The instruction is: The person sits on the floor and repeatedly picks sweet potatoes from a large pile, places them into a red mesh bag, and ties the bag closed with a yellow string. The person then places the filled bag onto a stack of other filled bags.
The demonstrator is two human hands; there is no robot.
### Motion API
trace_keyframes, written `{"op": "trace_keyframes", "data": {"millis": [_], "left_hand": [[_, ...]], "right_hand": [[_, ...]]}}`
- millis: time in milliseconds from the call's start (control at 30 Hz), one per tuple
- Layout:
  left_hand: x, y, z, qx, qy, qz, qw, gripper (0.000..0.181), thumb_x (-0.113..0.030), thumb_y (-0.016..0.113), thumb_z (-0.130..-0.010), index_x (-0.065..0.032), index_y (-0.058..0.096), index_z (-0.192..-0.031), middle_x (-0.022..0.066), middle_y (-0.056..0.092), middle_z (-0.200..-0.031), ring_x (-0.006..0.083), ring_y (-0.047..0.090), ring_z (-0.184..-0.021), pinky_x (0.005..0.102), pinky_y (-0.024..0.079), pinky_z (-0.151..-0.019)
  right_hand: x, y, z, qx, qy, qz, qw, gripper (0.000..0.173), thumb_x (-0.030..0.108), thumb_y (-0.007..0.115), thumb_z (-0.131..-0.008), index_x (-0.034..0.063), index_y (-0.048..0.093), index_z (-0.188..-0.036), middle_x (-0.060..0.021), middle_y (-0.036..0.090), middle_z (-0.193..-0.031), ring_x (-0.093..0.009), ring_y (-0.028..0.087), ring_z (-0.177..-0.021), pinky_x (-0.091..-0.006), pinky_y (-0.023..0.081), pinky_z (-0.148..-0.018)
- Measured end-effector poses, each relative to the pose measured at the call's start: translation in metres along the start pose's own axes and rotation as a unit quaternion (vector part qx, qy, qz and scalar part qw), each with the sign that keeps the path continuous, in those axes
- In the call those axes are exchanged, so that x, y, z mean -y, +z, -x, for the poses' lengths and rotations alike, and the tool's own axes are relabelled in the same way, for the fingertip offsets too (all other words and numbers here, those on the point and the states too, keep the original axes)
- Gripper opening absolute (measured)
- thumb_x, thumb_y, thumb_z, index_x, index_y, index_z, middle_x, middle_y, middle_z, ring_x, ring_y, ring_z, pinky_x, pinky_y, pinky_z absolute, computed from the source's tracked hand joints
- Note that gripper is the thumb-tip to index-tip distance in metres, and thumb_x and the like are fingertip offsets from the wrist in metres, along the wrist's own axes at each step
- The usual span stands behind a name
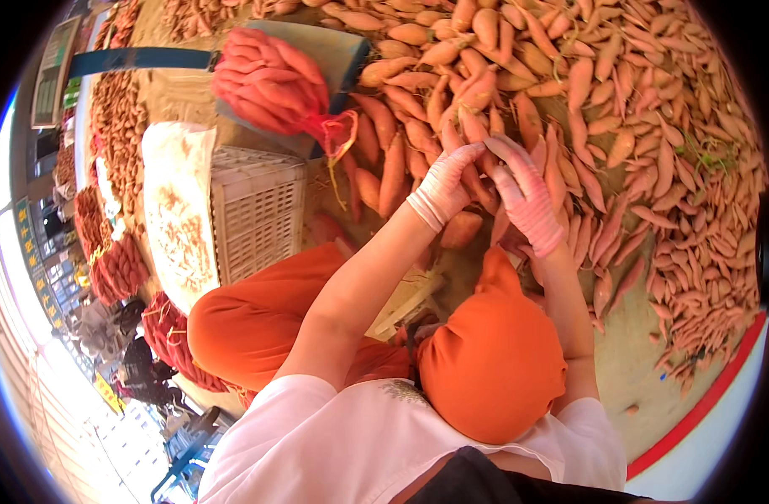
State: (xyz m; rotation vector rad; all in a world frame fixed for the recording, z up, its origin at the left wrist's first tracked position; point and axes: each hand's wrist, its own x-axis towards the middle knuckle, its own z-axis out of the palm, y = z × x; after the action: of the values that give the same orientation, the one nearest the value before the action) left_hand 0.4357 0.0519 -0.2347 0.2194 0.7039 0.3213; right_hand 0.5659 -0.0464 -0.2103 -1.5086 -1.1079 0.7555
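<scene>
My left hand (444,184), in a thin pale glove, reaches over the sweet potato pile with its fingers bent. Facing it is my right hand (526,196), gloved the same way, its fingers arched inward. Their fingertips come close together above a sweet potato (478,189) that lies between the two hands. Whether either hand grips it is hidden by the fingers. More loose sweet potatoes (394,173) surround both hands, and a short thick one (461,229) lies just below my left wrist.
A red mesh bag (268,79) filled with sweet potatoes rests on a platform scale (334,47) at the upper left. Beside it stands a white plastic crate (258,214) with a soiled cover (176,220). Filled mesh bags (173,340) and people (142,372) are farther left.
</scene>
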Motion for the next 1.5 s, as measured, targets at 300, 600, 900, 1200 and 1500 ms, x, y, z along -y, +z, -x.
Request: {"op": "trace_keyframes", "data": {"millis": [300, 600, 900, 1200, 1500], "left_hand": [[-0.276, -0.074, 0.015, -0.291, 0.456, -0.675, 0.502, 0.052, -0.026, 0.068, -0.078, -0.0096, 0.055, -0.125, 0.0147, 0.069, -0.087, 0.0315, 0.068, -0.077, 0.0372, 0.053, -0.076], [-0.390, -0.111, 0.051, -0.511, 0.105, -0.797, 0.306, 0.085, -0.062, 0.067, -0.071, -0.0181, 0.044, -0.140, 0.0145, 0.057, -0.131, 0.0330, 0.055, -0.120, 0.0450, 0.044, -0.099], [-0.394, -0.144, 0.032, -0.429, 0.179, -0.800, 0.380, 0.122, -0.076, 0.069, -0.062, -0.0111, 0.018, -0.152, 0.0214, 0.032, -0.150, 0.0369, 0.032, -0.138, 0.0459, 0.029, -0.112], [-0.432, -0.244, 0.029, -0.419, 0.227, -0.842, 0.253, 0.101, -0.074, 0.056, -0.078, -0.0183, 0.017, -0.153, 0.0120, 0.024, -0.156, 0.0368, 0.023, -0.142, 0.0452, 0.024, -0.114], [-0.398, -0.158, 0.012, -0.439, 0.200, -0.867, 0.129, 0.100, -0.072, 0.059, -0.076, -0.0245, 0.016, -0.153, 0.0125, 0.022, -0.157, 0.0374, 0.023, -0.142, 0.0516, 0.025, -0.112]], "right_hand": [[0.005, -0.036, 0.045, -0.010, 0.160, 0.024, 0.987, 0.025, 0.011, 0.052, -0.096, 0.0017, 0.059, -0.118, -0.0095, 0.059, -0.116, -0.019, 0.056, -0.108, -0.0276, 0.043, -0.093], [-0.031, -0.044, 0.136, 0.024, 0.277, 0.111, 0.954, 0.048, 0.008, 0.067, -0.070, 0.0074, 0.061, -0.117, -0.0095, 0.050, -0.123, -0.027, 0.051, -0.114, -0.0323, 0.046, -0.097], [-0.012, -0.038, 0.133, 0.077, 0.119, 0.303, 0.942, 0.058, 0.008, 0.078, -0.055, 0.0066, 0.061, -0.110, -0.0118, 0.050, -0.123, -0.030, 0.052, -0.113, -0.0356, 0.047, -0.094], [-0.047, -0.080, 0.048, -0.078, 0.193, 0.269, 0.941, 0.048, 0.026, 0.063, -0.086, 0.0065, 0.051, -0.128, -0.0214, 0.048, -0.130, -0.042, 0.047, -0.118, -0.0471, 0.040, -0.100], [-0.103, -0.111, -0.119, -0.256, 0.129, 0.509, 0.812, 0.057, 0.024, 0.061, -0.084, 0.0083, 0.045, -0.135, -0.0232, 0.043, -0.135, -0.042, 0.043, -0.125, -0.0494, 0.038, -0.102]]}}
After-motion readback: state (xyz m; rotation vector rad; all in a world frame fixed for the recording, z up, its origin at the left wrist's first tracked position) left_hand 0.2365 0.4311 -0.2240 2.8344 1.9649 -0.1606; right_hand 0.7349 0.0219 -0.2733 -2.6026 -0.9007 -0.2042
